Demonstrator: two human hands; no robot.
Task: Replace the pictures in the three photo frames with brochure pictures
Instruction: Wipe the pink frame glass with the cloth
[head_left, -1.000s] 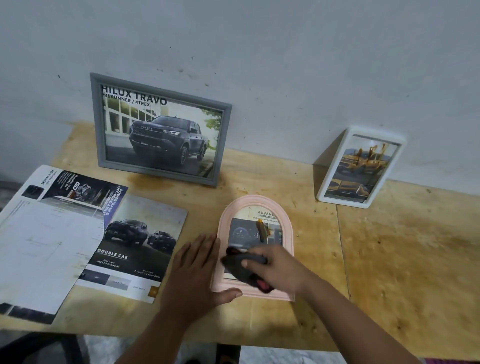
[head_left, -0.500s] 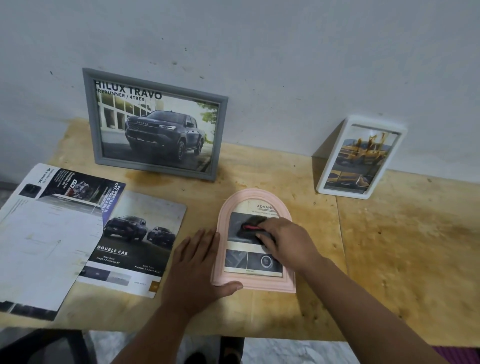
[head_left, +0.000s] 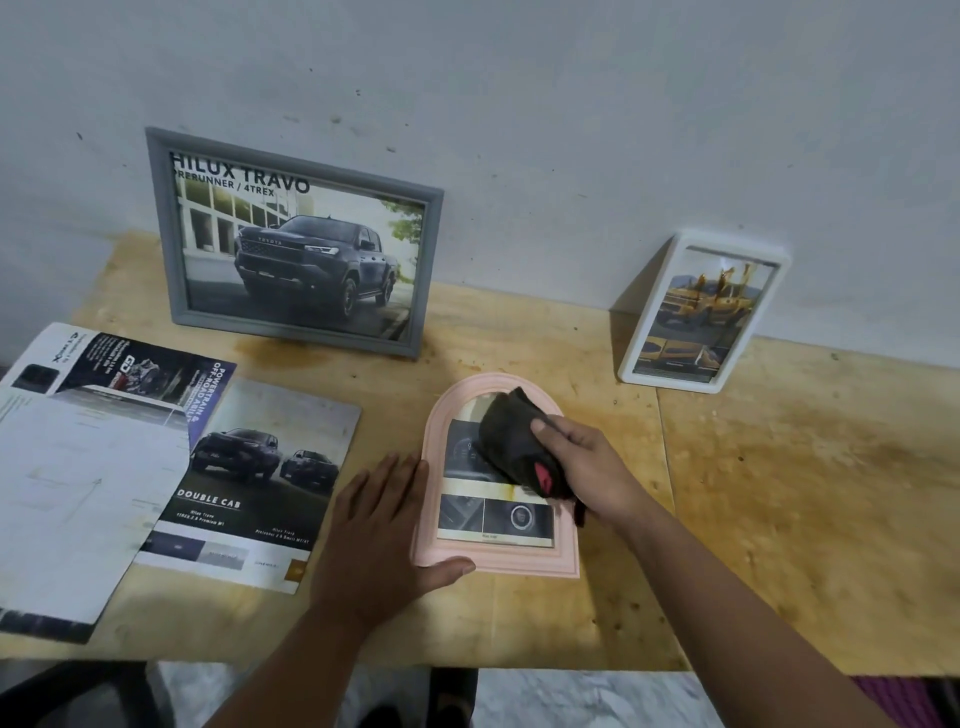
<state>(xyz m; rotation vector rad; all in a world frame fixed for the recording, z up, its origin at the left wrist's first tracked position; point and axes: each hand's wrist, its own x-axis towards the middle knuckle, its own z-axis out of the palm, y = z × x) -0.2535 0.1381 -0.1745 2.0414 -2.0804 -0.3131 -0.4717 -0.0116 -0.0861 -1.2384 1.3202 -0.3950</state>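
3 photo frames: 1 pink arched frame (head_left: 498, 558) under the gripped black cloth (head_left: 511, 447), 1 grey frame (head_left: 156, 234) far left of it, 1 white frame (head_left: 727, 382) right of it. 2 brochure sheets (head_left: 270, 467) left of the grip. 2 hands.

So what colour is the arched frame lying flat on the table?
Pale pink. The arched frame shows best in the head view, under the right hand's black cloth.

Both forearms bare, no sleeves, left hand (head_left: 382, 525) & right hand (head_left: 592, 467) ungloved.
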